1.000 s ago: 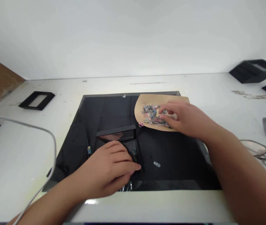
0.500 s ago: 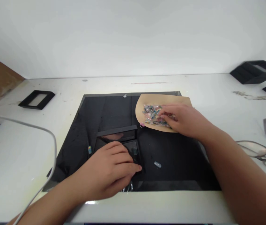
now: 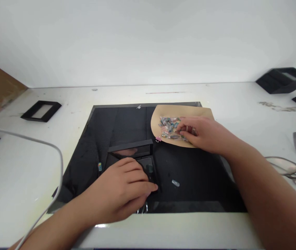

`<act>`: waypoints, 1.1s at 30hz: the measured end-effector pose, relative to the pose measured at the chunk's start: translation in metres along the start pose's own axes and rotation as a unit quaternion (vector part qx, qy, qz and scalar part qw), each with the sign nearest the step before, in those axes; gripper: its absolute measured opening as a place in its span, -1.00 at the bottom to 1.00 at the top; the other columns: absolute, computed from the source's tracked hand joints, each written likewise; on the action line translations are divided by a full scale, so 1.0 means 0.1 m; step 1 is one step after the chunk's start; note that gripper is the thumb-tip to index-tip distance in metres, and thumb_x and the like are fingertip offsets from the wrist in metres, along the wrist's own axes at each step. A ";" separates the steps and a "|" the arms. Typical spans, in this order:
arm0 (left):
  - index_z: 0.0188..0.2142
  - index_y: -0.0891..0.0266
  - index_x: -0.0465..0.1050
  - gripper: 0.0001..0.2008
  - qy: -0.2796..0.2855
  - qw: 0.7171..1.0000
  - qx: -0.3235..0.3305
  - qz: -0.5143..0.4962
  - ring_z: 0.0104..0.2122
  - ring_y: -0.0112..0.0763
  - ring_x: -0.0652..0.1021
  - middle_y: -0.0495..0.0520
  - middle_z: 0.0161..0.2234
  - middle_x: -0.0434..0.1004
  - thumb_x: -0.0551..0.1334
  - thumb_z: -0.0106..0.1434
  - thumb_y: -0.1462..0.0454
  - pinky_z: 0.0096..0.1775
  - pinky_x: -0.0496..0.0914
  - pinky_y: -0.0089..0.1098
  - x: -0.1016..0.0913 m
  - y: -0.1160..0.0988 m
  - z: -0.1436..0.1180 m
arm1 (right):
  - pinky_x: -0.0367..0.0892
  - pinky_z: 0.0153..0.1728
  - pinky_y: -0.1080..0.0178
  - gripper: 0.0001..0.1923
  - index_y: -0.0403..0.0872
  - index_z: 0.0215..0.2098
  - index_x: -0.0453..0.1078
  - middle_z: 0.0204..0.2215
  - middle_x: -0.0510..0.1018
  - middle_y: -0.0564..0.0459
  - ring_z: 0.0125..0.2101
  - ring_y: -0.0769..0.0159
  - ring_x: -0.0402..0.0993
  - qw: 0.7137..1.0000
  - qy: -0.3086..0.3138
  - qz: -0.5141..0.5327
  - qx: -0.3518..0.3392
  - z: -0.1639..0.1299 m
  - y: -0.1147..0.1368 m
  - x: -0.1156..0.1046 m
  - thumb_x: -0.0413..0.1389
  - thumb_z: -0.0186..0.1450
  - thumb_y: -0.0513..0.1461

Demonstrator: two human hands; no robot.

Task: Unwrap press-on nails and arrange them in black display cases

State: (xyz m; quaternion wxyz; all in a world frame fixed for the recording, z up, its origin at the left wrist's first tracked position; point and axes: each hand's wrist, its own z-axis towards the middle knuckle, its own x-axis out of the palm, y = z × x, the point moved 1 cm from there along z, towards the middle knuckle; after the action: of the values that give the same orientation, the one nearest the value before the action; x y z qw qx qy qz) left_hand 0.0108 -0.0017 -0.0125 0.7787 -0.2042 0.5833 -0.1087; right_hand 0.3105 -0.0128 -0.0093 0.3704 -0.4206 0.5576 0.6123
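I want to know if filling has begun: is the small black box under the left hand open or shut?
Open. The small black box has its lid standing up behind the left hand, which covers most of the base; its contents cannot be told.

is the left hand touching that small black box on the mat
Touching. The head view shows the left hand lying on the small black box, fingers curled over its right front edge with no gap, on the black mat.

No text, label, brand, number or sign can be read anywhere.
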 end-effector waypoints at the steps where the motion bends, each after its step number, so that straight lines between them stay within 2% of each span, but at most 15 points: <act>1: -0.01 0.17 0.51 -0.76 0.001 1.000 0.001 0.000 -0.25 -0.33 0.49 -0.04 -0.26 0.63 0.18 0.39 0.37 -0.03 0.31 -0.22 0.00 0.00 0.00 | 0.28 -0.36 0.23 -0.81 0.02 -0.23 0.53 -0.32 0.64 0.08 -0.34 0.22 0.52 1.000 -0.002 -0.009 0.005 0.00 -0.01 0.00 0.08 0.29 -0.27; 6: 0.00 0.17 0.51 -0.76 0.000 1.000 0.004 0.004 -0.24 -0.33 0.51 -0.03 -0.25 0.63 0.18 0.38 0.37 -0.04 0.32 -0.22 0.00 0.00 0.00 | 0.39 -0.21 0.15 -0.64 -0.02 0.03 0.54 -0.06 0.68 -0.02 -0.14 0.07 0.59 0.998 -0.032 -0.040 0.021 0.00 -0.05 0.01 0.00 0.36 -0.27; 9: 0.00 0.17 0.51 -0.76 -0.004 1.000 0.009 0.005 -0.24 -0.33 0.51 -0.04 -0.26 0.64 0.18 0.39 0.37 -0.03 0.32 -0.22 -0.01 -0.01 0.01 | 0.41 -0.16 0.11 -0.58 -0.03 0.11 0.52 -0.03 0.67 -0.03 -0.11 0.04 0.60 0.998 -0.052 -0.034 0.012 -0.01 -0.05 0.00 -0.04 0.39 -0.28; 13: -0.01 0.17 0.52 -0.77 -0.004 1.000 0.009 0.012 -0.25 -0.33 0.52 -0.03 -0.26 0.64 0.18 0.39 0.37 -0.04 0.34 -0.23 -0.02 -0.02 0.02 | 0.42 -0.18 0.11 -0.59 -0.02 0.07 0.55 -0.06 0.67 -0.03 -0.13 0.05 0.59 0.998 -0.059 -0.008 0.000 -0.01 -0.06 -0.01 -0.03 0.37 -0.29; 16: -0.02 0.17 0.52 -0.76 0.001 1.000 0.008 0.014 -0.25 -0.33 0.52 -0.02 -0.27 0.64 0.17 0.39 0.37 -0.04 0.35 -0.22 -0.02 -0.02 0.02 | 0.40 -0.19 0.15 -0.65 -0.05 -0.04 0.57 -0.09 0.66 -0.03 -0.14 0.09 0.57 0.998 -0.065 0.022 -0.004 0.00 -0.06 -0.02 0.00 0.34 -0.31; 21: -0.01 0.16 0.52 -0.76 -0.005 1.000 0.006 0.014 -0.26 -0.34 0.51 -0.02 -0.28 0.64 0.17 0.39 0.36 -0.04 0.36 -0.22 -0.02 -0.01 0.01 | 0.27 -0.43 0.25 -0.80 -0.03 -0.25 0.52 -0.41 0.63 0.07 -0.48 0.27 0.46 0.999 -0.031 0.033 0.027 -0.01 -0.04 -0.03 0.05 0.27 -0.28; 23: -0.01 0.16 0.51 -0.76 0.000 1.000 0.005 0.011 -0.25 -0.33 0.51 -0.03 -0.27 0.64 0.17 0.39 0.36 -0.04 0.35 -0.22 -0.02 -0.01 0.01 | 0.24 -0.46 0.27 -0.85 -0.03 -0.31 0.50 -0.48 0.58 0.10 -0.52 0.30 0.41 0.999 -0.019 0.041 0.029 -0.02 -0.04 -0.04 0.07 0.26 -0.27; 27: 0.00 0.17 0.50 -0.76 0.001 1.000 0.006 0.008 -0.25 -0.33 0.50 -0.05 -0.26 0.64 0.17 0.39 0.37 -0.04 0.33 -0.22 -0.02 -0.02 0.01 | 0.34 -0.41 0.26 -0.87 -0.02 -0.31 0.52 -0.39 0.65 0.08 -0.44 0.27 0.52 0.996 -0.037 0.073 0.021 -0.03 -0.04 -0.05 0.11 0.26 -0.23; 30: 0.00 0.16 0.50 -0.76 -0.002 1.000 0.010 0.014 -0.24 -0.33 0.51 -0.04 -0.26 0.64 0.17 0.39 0.37 -0.04 0.33 -0.21 -0.02 -0.01 0.00 | 0.43 -0.34 0.22 -0.84 -0.01 -0.26 0.60 -0.28 0.70 0.06 -0.33 0.21 0.60 0.991 -0.084 0.099 0.008 -0.04 -0.01 -0.06 0.15 0.28 -0.20; 33: 0.00 0.17 0.49 -0.76 -0.007 1.000 0.020 0.021 -0.24 -0.35 0.53 -0.03 -0.26 0.64 0.16 0.40 0.37 -0.01 0.35 -0.21 -0.02 -0.01 0.00 | 0.46 -0.33 0.22 -0.80 -0.01 -0.18 0.64 -0.24 0.72 0.05 -0.26 0.20 0.62 0.981 -0.146 0.118 -0.043 -0.07 0.10 -0.08 0.17 0.32 -0.22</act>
State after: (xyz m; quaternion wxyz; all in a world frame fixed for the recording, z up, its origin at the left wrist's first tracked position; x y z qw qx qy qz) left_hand 0.0101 -0.0020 -0.0102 0.7886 -0.1766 0.5799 -0.1027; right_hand 0.3049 -0.0202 0.0016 0.3544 -0.2737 0.5162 0.7301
